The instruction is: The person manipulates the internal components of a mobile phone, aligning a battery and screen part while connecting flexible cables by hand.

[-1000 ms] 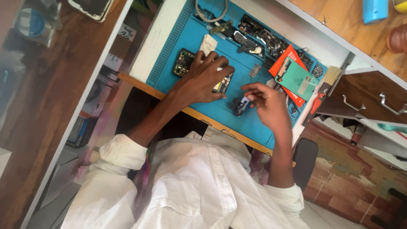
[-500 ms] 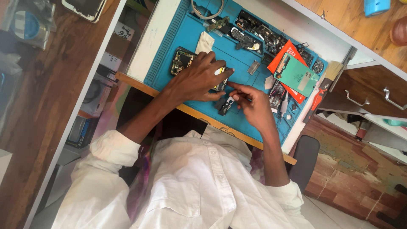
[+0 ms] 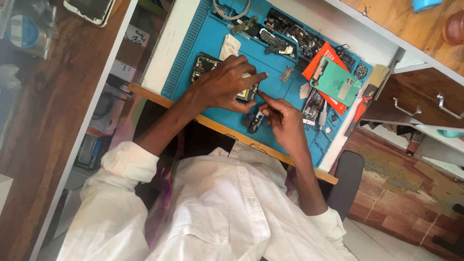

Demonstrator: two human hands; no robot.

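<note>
Fingers of left hand (image 3: pixel 223 87) press circuit board (image 3: pixel 205 65); right hand (image 3: pixel 285 121) pinches small black part (image 3: pixel 254 123).

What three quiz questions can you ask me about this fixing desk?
1. True or false: the left hand rests on a circuit board on the blue mat.
2. What colour is the card near the brush? A green, B yellow, C purple.
3. Fill in: the small dark part lies at the fingertips of the ___ hand.

Key: 1 true; 2 A; 3 right hand.
</note>
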